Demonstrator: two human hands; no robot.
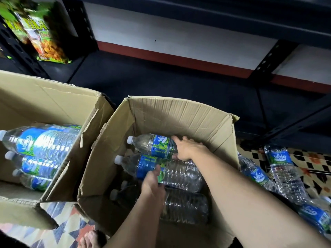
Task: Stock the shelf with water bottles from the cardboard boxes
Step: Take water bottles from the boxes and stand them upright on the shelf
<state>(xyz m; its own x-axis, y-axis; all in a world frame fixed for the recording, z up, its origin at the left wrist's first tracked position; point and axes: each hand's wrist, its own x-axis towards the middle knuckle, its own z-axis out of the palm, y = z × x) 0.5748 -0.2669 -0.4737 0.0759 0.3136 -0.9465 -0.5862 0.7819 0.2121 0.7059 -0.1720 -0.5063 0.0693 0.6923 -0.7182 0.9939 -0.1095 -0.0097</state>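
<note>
An open cardboard box (179, 113) in the middle holds several clear water bottles lying on their sides, white caps to the left. My right hand (188, 149) is closed around the top bottle (152, 144) just behind its blue-green label. Below it, my left hand (152, 181) rests on the label of a second bottle (175, 173), fingers curled against it. More bottles lie deeper in the box, partly hidden under my arms. The dark shelf board (161, 83) lies bare just beyond the box.
A second open box (53, 97) at the left holds three bottles (44, 140). Loose bottles (283, 167) lie on the patterned floor at the right. A green snack bag (35, 33) stands on the shelf's far left. Black shelf uprights (268, 58) rise at the right. My bare foot (89, 238) is at the bottom.
</note>
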